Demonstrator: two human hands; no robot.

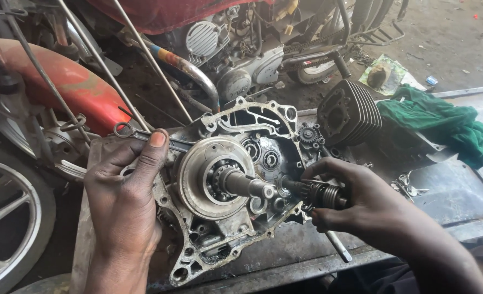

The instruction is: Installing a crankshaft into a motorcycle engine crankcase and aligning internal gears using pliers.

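Two hands are working: left hand point(126, 193) is gripping the engine case point(228, 190) at nine o'clock, right hand point(356, 204) is closing around a geared shaft point(315, 193) at three o'clock.

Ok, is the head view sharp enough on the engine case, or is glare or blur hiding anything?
Head view: engine case and crankshaft sharp, evenly daylit, no glare; the shaft in the right hand sits in slight shadow; left hand clear.

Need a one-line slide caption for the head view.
Left hand steadies an opened engine crankcase while right hand holds a geared shaft at its side.
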